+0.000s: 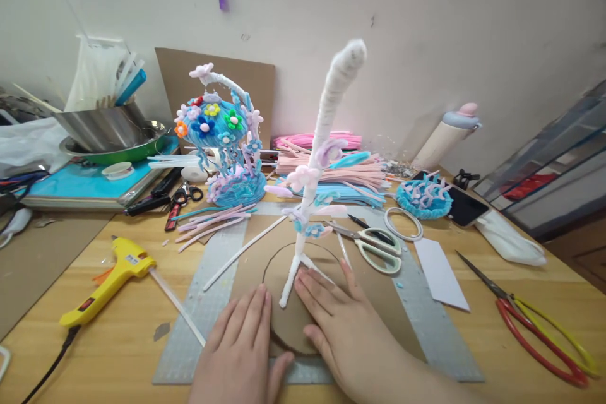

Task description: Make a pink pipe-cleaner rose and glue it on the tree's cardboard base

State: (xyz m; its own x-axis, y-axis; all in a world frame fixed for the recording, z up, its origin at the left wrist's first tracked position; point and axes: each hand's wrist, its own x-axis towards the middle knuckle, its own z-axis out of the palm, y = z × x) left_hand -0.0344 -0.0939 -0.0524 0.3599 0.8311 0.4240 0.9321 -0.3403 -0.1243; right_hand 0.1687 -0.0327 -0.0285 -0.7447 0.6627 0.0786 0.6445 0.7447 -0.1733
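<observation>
A white wrapped stem (pixel 326 107) with pastel flowers and leaves stands upright on splayed feet over a circle drawn on brown cardboard (pixel 388 303). My left hand (pixel 241 341) lies flat at the circle's left edge, thumb apart, holding nothing. On the right, my right hand (pixel 343 322) rests palm down inside the circle with spread fingers, its fingertips touching or close to the stem's right foot. Beneath the cardboard is a grey cutting mat (pixel 184 347).
A yellow glue gun (pixel 108 278) lies left, red-yellow scissors (pixel 534 334) right. Behind are a finished blue flower piece (pixel 218 126), pipe cleaners (pixel 331 170), pale-handled scissors (pixel 379 249), a blue disc (pixel 423 196), a phone (pixel 466 205) and a bottle (pixel 445 136).
</observation>
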